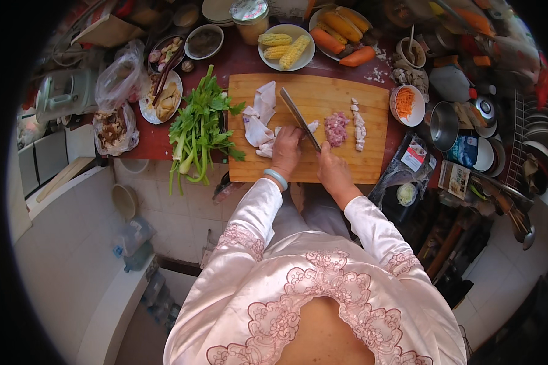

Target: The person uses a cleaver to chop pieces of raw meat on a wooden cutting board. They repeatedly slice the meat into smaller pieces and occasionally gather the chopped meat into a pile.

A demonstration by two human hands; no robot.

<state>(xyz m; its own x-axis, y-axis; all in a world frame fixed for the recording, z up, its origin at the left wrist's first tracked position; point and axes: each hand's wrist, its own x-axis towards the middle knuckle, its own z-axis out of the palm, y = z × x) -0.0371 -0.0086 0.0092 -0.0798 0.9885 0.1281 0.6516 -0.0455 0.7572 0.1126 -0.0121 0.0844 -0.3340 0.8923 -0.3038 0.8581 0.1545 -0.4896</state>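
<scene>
On a wooden cutting board (310,169), my right hand (335,169) grips the handle of a kitchen knife (297,111). The blade stands on edge, slanting away to the left, close beside my left hand (287,148). Curled fingers of that hand press a pale piece of what looks like pork fat or skin (266,148) onto the board. A small end of it (313,125) shows past the blade. Larger pale sheets (264,101) lie to the left. Right of the knife are a heap of diced pink meat (336,129) and a row of white diced pieces (359,130).
Leafy celery (203,132) overhangs the counter edge left of the board. Beyond the board stands a bowl of corn cobs (287,47); a bowl of shredded carrot (407,106) sits right. A plate (176,101) and plastic bags (118,84) crowd the left, a wrapped black tray (408,166) the near right.
</scene>
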